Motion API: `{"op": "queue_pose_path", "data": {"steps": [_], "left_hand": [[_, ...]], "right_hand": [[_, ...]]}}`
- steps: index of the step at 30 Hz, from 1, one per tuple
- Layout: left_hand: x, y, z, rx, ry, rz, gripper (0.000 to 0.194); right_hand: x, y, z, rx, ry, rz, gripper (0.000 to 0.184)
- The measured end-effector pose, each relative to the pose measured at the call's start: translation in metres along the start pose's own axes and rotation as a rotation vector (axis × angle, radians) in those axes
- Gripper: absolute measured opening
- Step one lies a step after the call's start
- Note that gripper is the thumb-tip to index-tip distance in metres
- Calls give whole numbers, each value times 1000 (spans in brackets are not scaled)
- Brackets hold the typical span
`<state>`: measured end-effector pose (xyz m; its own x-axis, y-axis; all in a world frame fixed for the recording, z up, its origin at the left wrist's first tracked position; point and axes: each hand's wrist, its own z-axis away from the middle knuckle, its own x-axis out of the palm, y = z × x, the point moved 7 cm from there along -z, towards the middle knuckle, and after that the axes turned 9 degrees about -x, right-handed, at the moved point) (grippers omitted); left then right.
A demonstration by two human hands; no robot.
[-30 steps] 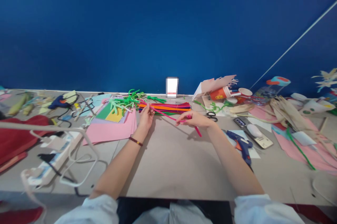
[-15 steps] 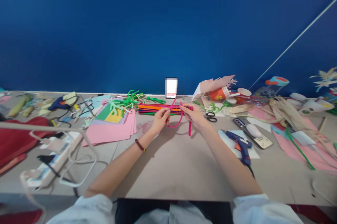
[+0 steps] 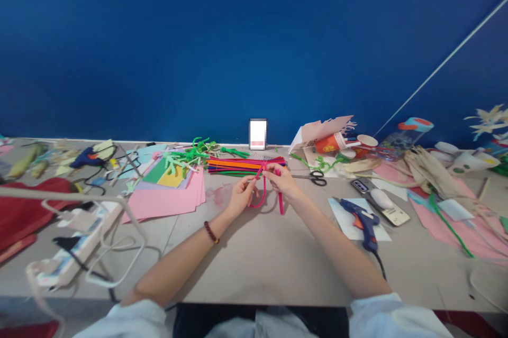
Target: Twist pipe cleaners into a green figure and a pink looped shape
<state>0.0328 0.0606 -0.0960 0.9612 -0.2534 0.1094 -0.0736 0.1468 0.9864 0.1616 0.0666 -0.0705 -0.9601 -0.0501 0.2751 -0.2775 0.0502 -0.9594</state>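
Between my hands a pink pipe cleaner [image 3: 264,194] is bent into a hanging loop. My left hand [image 3: 241,194] pinches one side of it, near its crossing. On the other side my right hand [image 3: 281,179] pinches it, with a straight pink end dangling below the fingers. The fingertips of both hands are close together. Just behind them lies a bundle of pipe cleaners [image 3: 230,164] in orange, pink, purple and green. Scissors [image 3: 318,178] rest to the right of my right hand, their blades pointing toward the bundle.
A glue gun [image 3: 363,219] lies on white paper to the right, near a phone [image 3: 391,211]. Pink paper sheets [image 3: 159,203] and green pipe cleaner pieces [image 3: 202,145] are at left. A power strip [image 3: 81,245] with cables stands front left. A lit screen [image 3: 258,134] leans against the blue wall.
Both hands have come closer together and slightly nearer to me. The pink loop has narrowed, and its dangling end has shifted a little left.
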Motion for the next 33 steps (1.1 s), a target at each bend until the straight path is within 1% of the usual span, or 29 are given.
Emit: {"op": "queue_pose_path", "data": {"steps": [3, 7, 12, 16, 22, 25, 28, 31, 33], "left_hand": [[6, -5, 2, -19, -46, -37, 54], [10, -5, 5, -22, -85, -58, 54], [13, -4, 7, -31, -123, -40, 55], [15, -6, 7, -34, -151, -5, 52], [20, -8, 7, -55, -205, 59, 43], [18, -8, 6, -84, -173, 95, 40], [16, -6, 5, -100, -129, 117, 41], [13, -4, 5, -83, -111, 112, 44], [10, -2, 4, -62, -79, 103, 45]], "right_hand": [[0, 0, 0, 4, 3, -23, 40], [1, 0, 2, -3, -3, -53, 38], [4, -2, 3, -57, 12, -120, 44], [3, 0, 1, -76, 26, -127, 43], [4, 3, 3, -78, 71, -69, 43], [9, 6, 5, -67, 62, -42, 41], [12, 9, 5, -73, 38, -27, 42], [12, 8, 5, -107, 18, -7, 41], [10, 6, 4, -133, 20, 11, 39]]}}
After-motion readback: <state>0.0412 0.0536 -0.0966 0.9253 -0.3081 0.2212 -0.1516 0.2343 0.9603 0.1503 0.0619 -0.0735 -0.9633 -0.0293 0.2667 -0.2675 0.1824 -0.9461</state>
